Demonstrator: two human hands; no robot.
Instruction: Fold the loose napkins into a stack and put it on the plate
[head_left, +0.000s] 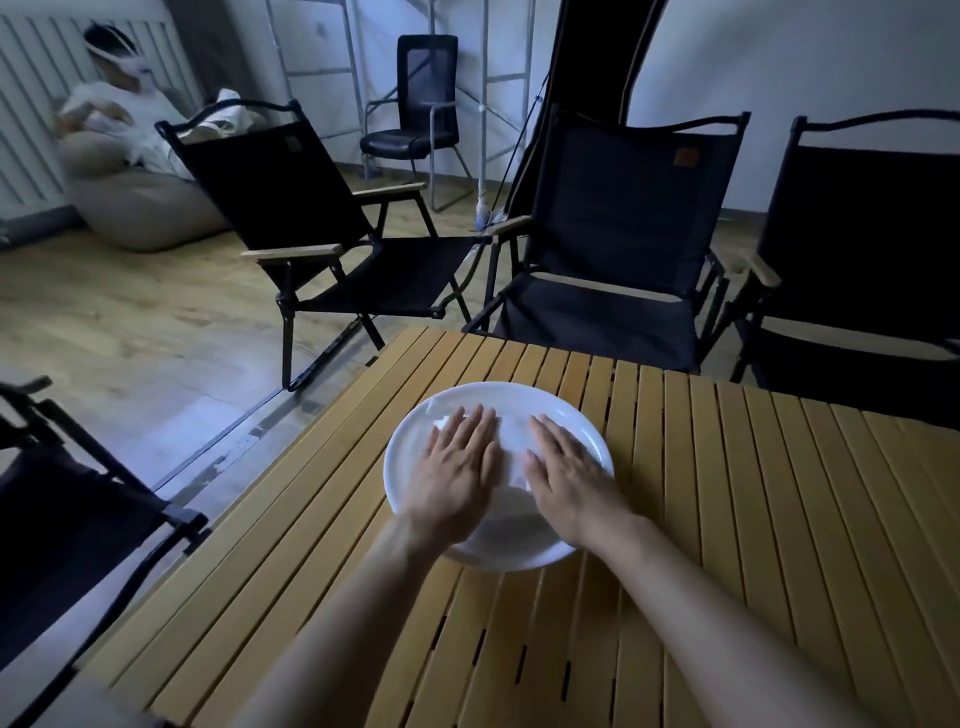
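Obs: the folded white napkin stack (513, 449) lies in the well of the round white glazed plate (519, 388). The plate sits on the slatted yellow-brown wooden counter (727, 493), toward its left side. Placement looks done; the step in hand is judged to be pressing the stack flat and squaring it.

Method note: press straight down with light, even weight from both palms, so the folds crease without the layers sliding. A sideways push would likely skew the stack or shift the plate on the slats. Centre the stack in the well, off the sloping rim. Lift both hands vertically and together so that no layer clings and peels up. Expect the folds to spring back a little.

Pose: left hand (457, 467) palm down on the stack's left part, fingers (475, 423) straight and close together, pointing away from the body, gripping nothing. Right hand (563, 470) mirrors it on the right part, fingers flat, also gripping nothing. A strip of napkin shows between the hands. Both forearms reach in from the near edge, wrists low over the plate's near rim
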